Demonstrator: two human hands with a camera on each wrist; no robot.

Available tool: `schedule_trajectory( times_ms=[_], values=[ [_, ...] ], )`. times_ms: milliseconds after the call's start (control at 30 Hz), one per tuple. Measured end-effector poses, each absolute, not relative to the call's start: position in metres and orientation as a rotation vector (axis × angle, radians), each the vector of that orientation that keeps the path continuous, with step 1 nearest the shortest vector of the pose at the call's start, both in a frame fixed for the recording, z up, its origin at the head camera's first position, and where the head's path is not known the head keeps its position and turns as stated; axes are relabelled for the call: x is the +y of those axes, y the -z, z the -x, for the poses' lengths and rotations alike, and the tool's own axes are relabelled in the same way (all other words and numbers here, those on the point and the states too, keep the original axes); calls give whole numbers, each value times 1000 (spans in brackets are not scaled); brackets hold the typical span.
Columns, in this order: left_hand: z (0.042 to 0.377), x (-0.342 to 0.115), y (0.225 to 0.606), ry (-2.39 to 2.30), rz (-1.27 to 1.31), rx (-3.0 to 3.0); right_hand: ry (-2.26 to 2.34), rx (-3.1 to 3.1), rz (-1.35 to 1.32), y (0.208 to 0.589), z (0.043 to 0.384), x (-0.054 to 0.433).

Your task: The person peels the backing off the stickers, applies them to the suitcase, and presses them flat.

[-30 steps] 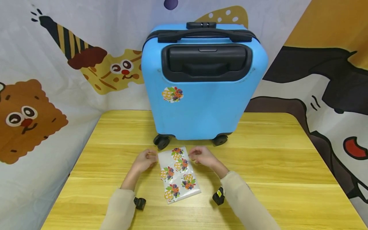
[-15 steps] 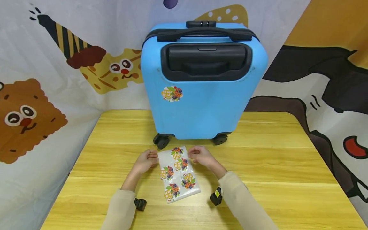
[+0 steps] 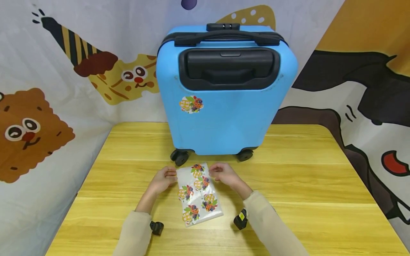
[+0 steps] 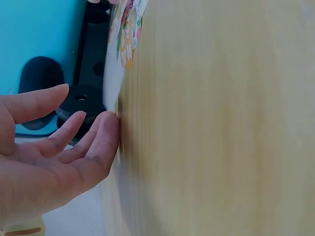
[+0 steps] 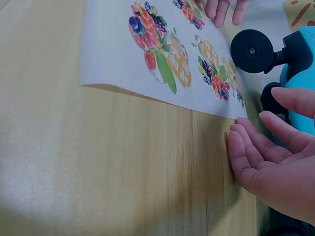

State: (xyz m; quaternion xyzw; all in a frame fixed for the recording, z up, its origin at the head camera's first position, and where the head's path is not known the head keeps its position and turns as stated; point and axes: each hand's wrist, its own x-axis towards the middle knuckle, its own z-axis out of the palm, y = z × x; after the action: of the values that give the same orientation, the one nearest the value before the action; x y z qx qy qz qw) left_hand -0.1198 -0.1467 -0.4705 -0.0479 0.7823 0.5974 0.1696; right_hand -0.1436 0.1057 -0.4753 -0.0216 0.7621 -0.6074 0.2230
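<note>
A white sheet of fruit-print stickers (image 3: 185, 176) lies on the wooden table. My left hand (image 3: 163, 179) is at its far left corner; in the left wrist view the fingertips (image 4: 109, 125) touch the table beside the sheet's edge, with the thumb held apart. At the far right corner is my right hand (image 3: 225, 174), its relaxed fingers (image 5: 246, 145) against the sheet's edge and its thumb free. Neither hand grips anything. Behind the sheet stands a light-blue suitcase (image 3: 230, 122), with one fruit sticker (image 3: 191, 104) on its upper left front.
Black suitcase wheels (image 3: 182, 158) rest on the table (image 3: 314, 185) just beyond the sheet. A cloth backdrop (image 3: 128, 32) printed with cartoon food hangs behind and at the sides. A small black wrist camera (image 3: 241, 219) hangs beneath the right sleeve.
The right wrist has shifted slightly left and its fingers have come closer to the sheet's corner. The left hand has barely moved; sheet and suitcase stay in place.
</note>
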Motion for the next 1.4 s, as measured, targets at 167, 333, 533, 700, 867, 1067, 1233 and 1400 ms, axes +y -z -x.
schedule_trajectory(
  times_ms=[167,333,533,700,867,1067,1233,1400],
  values=[
    [119,-146,471,-1690,123,2228,1677,2080,67,477,144,106],
    [118,-147,471,-1712,140,2224,1680,2088,31,479,145,105],
    [118,-149,471,-1740,157,2194,1681,2108,-9,481,145,105],
    [118,-147,470,-1745,149,2187,1683,2100,19,480,145,105],
    [119,-146,472,-1745,169,2184,1688,2075,77,468,140,106],
    [120,-147,475,-1740,174,2191,1672,2073,95,447,133,103],
    [122,-146,476,-1749,184,2183,1677,2074,76,444,132,102],
    [124,-145,475,-1744,182,2188,1687,2073,45,445,133,101]
  ],
)
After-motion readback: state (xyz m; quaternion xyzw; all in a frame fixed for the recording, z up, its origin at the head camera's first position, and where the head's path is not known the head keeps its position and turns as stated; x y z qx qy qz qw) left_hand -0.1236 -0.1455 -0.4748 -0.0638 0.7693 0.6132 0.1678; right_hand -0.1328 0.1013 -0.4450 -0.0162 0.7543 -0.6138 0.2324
